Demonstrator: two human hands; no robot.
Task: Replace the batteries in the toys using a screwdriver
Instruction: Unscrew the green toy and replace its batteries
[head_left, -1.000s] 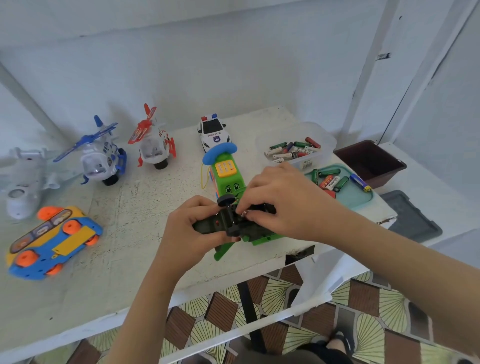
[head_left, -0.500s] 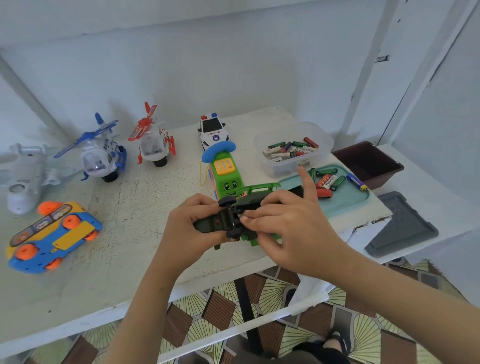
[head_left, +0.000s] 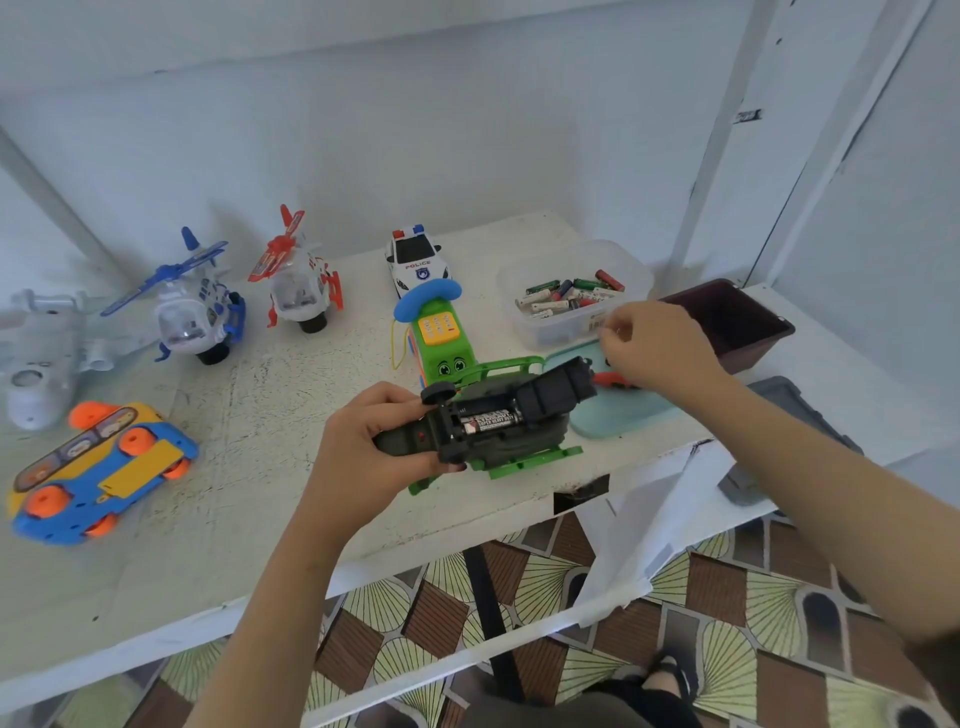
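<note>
Away from the dark toy (head_left: 519, 410) goes the right hand (head_left: 655, 353), now over the blue-green tray (head_left: 618, 418) — fingers curled, but whether they hold something, nobody can tell. The left hand (head_left: 371, 449) grips the toy, bottom up, above the table's (head_left: 260, 415) front edge — one battery (head_left: 491, 419) shows inside.

Scene was evenly bright; daylight soft, cool, likely from 1-2 o'clock. Wall (head_left: 467, 130) was washed bluish-white, no hard glare. Shadows were faint: soft patch behind blue helicopter (head_left: 192, 306), darker band under table (head_left: 208, 519) edge at 6 o'clock. Wide-angle bend curved straight lines at 3 and 9 o'clock. White plane (head_left: 36, 364) at 9 o'clock was smeared, low contrast. Right hand (head_left: 654, 348) showed slight motion blur. Battery (head_left: 491, 420) label at centre was sharp, readable.
</note>
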